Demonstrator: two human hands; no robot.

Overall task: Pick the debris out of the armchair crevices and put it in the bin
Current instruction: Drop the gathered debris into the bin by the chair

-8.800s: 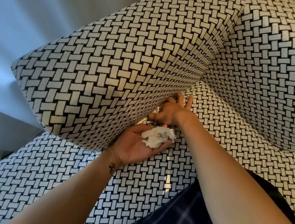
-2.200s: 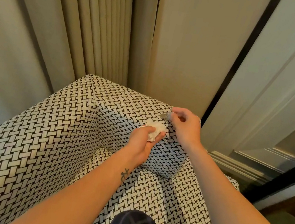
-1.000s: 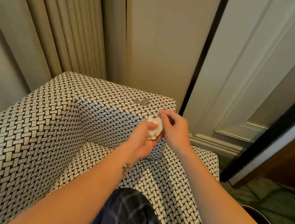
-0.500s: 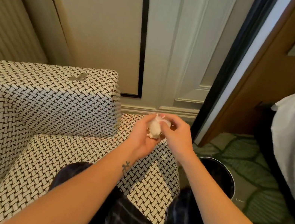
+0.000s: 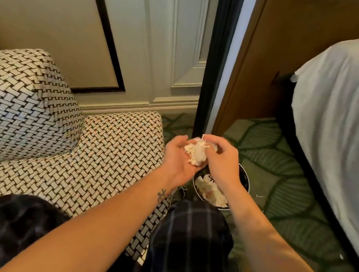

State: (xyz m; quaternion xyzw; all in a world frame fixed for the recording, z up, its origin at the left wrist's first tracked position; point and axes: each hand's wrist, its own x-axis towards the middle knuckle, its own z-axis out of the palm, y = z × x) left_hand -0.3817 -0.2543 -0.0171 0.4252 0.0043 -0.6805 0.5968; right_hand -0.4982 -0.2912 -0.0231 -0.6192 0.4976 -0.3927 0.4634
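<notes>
Green carpet [image 5: 286,178] ran in a narrow strip between the armchair [image 5: 100,145] and the bed [image 5: 345,117]. Over it, my left hand [image 5: 177,157] cupped the crumpled debris [image 5: 195,154] and my right hand [image 5: 221,162] pinched its top, both above the bin [image 5: 246,183] beside the seat's corner.

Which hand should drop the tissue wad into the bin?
Probably the right hand: it hangs over the bin and pinches the tissue wad from above. The left hand only cups the wad from below, nearer the armchair.
</notes>
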